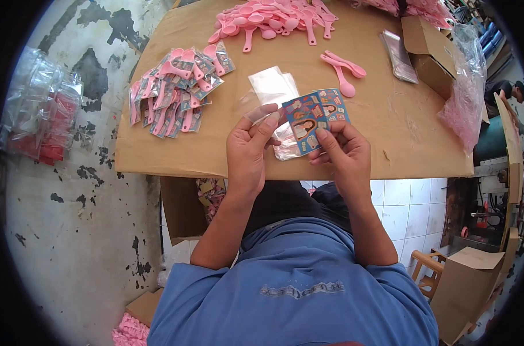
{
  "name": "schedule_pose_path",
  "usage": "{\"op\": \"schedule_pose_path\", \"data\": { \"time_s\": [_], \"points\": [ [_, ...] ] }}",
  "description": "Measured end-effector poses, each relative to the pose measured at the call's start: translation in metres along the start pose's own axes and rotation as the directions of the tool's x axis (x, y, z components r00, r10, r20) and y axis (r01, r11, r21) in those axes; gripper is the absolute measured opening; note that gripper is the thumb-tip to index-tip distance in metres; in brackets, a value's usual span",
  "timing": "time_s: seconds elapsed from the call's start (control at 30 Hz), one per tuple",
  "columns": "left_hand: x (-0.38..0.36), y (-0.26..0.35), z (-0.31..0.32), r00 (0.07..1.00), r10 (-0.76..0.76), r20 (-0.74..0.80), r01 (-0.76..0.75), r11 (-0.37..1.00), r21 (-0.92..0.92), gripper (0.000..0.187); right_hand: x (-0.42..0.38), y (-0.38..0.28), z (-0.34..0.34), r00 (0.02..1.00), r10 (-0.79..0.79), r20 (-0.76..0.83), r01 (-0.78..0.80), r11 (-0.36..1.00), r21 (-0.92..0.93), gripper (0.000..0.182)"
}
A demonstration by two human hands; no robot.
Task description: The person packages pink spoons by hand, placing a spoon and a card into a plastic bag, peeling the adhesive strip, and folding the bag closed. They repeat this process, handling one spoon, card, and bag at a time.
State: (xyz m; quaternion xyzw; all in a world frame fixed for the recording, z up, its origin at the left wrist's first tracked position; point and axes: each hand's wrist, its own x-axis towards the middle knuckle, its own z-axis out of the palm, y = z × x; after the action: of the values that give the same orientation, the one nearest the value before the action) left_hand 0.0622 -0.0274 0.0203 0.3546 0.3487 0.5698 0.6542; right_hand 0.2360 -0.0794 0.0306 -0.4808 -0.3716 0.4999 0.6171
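Observation:
My right hand pinches blue printed cards between thumb and fingers, fanned so that parts of two faces show. My left hand is closed at the thumb and index finger on a thin clear plastic bag, close to the cards' left edge. Beneath both hands lies a stack of clear plastic bags on the brown-covered table. Past the cards, two loose pink spoons lie crossed.
Bagged pink spoons with cards are piled at the left. A heap of loose pink spoons covers the far side. At the right are a packet of clear bags, a cardboard box and plastic wrap. Another person is beyond.

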Motion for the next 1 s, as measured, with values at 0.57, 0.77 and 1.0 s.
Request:
{"op": "schedule_pose_path", "data": {
  "time_s": [0.57,0.77,1.0],
  "points": [
    [-0.014,-0.012,0.014,0.989,-0.003,0.147,0.0,1.0,0.02,0.033,0.01,0.003,-0.008,0.996,-0.036,0.079,0.029,0.996,0.085,0.02],
    [-0.021,-0.01,0.019,0.985,0.038,0.17,-0.051,0.996,0.071,0.032,0.009,-0.002,0.012,0.993,-0.119,0.022,0.118,0.992,0.044,0.018],
    [-0.014,-0.006,0.017,0.963,0.147,0.224,-0.143,0.989,-0.031,0.057,0.005,0.007,0.009,0.994,-0.007,0.108,-0.01,0.986,0.165,0.021]
  ]
}}
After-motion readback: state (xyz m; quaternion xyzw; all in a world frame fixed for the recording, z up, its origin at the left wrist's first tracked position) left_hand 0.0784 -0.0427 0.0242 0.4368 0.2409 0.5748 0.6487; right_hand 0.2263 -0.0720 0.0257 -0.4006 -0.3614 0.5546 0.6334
